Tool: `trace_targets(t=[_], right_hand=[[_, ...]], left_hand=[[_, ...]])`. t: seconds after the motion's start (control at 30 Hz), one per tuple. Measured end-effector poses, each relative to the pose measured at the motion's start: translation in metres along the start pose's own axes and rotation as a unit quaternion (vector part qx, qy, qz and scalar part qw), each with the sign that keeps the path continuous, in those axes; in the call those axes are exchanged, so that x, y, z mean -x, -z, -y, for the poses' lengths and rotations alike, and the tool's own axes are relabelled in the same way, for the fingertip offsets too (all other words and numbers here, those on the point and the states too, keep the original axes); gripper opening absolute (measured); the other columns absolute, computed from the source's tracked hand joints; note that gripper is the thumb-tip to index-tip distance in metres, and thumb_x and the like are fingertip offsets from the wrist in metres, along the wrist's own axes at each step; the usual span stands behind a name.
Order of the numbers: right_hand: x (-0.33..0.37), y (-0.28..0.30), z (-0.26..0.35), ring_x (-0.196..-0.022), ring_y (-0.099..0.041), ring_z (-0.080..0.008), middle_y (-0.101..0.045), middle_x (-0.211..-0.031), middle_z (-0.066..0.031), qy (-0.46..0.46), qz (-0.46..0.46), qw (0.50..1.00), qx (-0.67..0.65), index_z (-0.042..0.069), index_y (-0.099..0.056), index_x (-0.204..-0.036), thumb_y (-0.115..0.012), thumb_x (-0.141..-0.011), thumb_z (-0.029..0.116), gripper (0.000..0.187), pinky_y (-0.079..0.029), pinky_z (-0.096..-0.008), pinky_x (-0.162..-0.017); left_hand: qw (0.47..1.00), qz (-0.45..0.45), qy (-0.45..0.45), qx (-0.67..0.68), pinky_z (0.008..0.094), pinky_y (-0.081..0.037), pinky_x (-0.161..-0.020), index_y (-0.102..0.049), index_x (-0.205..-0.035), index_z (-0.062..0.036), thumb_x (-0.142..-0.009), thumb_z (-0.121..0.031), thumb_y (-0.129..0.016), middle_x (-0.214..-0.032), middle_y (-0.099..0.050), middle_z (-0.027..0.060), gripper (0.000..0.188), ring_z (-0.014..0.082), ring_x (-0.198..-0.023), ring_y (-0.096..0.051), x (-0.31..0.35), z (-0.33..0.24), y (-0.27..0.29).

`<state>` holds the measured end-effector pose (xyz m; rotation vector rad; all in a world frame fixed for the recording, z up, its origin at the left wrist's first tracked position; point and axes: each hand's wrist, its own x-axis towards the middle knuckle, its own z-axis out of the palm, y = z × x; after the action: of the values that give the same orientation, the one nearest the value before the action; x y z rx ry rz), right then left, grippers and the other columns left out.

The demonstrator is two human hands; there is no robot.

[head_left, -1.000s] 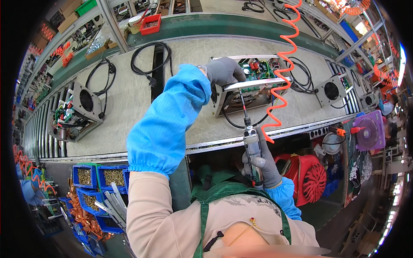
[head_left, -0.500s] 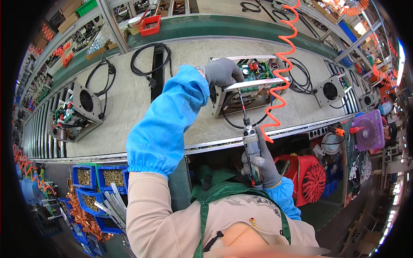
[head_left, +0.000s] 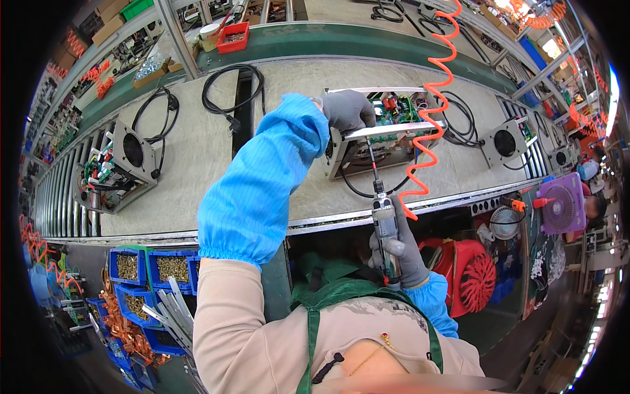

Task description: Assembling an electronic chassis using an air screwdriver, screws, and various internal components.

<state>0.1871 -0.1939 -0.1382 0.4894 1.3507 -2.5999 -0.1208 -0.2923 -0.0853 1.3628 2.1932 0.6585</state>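
An open metal chassis point(head_left: 346, 155) with a green circuit board point(head_left: 394, 113) inside stands on the bench in front of me. At its near left corner my left hand point(head_left: 349, 110), in a grey glove, has its fingers curled over the white metal front rail point(head_left: 394, 131). Wrapped in my gloved right hand point(head_left: 408, 253) is a power screwdriver point(head_left: 384, 220), pointing away from me. Its long bit reaches up to the front rail from below; the exact contact at the tip is too small to make out. A black cord loops beneath the chassis.
An orange coiled hose point(head_left: 430, 118) hangs across the chassis's right side. Similar units with fans stand left point(head_left: 133, 148) and right point(head_left: 505, 141), with coiled black cables point(head_left: 230, 98) nearby. Blue bins point(head_left: 172, 270) of small metal parts sit lower left, a red fan point(head_left: 476, 276) lower right.
The whole view has shifted slightly, moving the bench a little to the right. Both hands keep their places on the chassis and the screwdriver.
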Motion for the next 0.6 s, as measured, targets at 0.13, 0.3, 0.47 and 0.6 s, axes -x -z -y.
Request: trace_targets(t=[0.13, 0.3, 0.47, 0.6], right_hand=[[-0.001, 0.004, -0.002, -0.055, -0.061, -0.0196, -0.057, -0.086, -0.013, 0.001, -0.001, 1.0, 0.014, 0.03, -0.005, -0.151, -0.076, -0.07, 0.022, 0.108, -0.058, -0.0353, -0.054], [0.0, 0.002, -0.002, -0.057, -0.062, -0.0208, -0.057, -0.086, -0.0149, -0.001, -0.007, 1.0, -0.004, 0.028, -0.005, -0.152, -0.07, -0.069, 0.016, 0.106, -0.058, -0.0344, -0.054], [0.0, 0.0, -0.001, -0.057, -0.062, -0.021, -0.057, -0.086, -0.0149, 0.0, -0.004, 1.0, -0.002, 0.028, -0.006, -0.152, -0.071, -0.068, 0.016, 0.106, -0.058, -0.0346, -0.054], [0.001, 0.002, -0.001, -0.057, -0.063, -0.0209, -0.057, -0.085, -0.0149, 0.002, 0.006, 1.0, 0.002, 0.028, -0.005, -0.152, -0.07, -0.069, 0.016, 0.106, -0.058, -0.0345, -0.055]], left_hand=[[1.0, 0.027, 0.006, -0.008, 0.0304, -0.051, -0.067, -0.07, -0.105, -0.0087, -0.079, -0.007, -0.067, -0.089, -0.071, 0.0062, 0.025, 0.0144, -0.077, -0.063, -0.006, 0.002, 0.001], [0.999, 0.001, -0.028, 0.035, 0.0305, -0.051, -0.07, -0.065, -0.107, -0.0062, -0.079, -0.004, -0.068, -0.093, -0.069, 0.0064, 0.028, 0.015, -0.082, -0.063, -0.012, 0.014, -0.003], [0.998, 0.022, -0.015, 0.06, 0.0306, -0.052, -0.072, -0.065, -0.106, -0.0062, -0.079, -0.004, -0.069, -0.093, -0.069, 0.0064, 0.027, 0.015, -0.083, -0.063, -0.01, 0.014, -0.002], [0.998, 0.011, -0.004, 0.058, 0.0299, -0.052, -0.072, -0.066, -0.108, -0.0054, -0.078, -0.003, -0.064, -0.091, -0.07, 0.0077, 0.03, 0.016, -0.08, -0.065, -0.004, 0.008, 0.0]])
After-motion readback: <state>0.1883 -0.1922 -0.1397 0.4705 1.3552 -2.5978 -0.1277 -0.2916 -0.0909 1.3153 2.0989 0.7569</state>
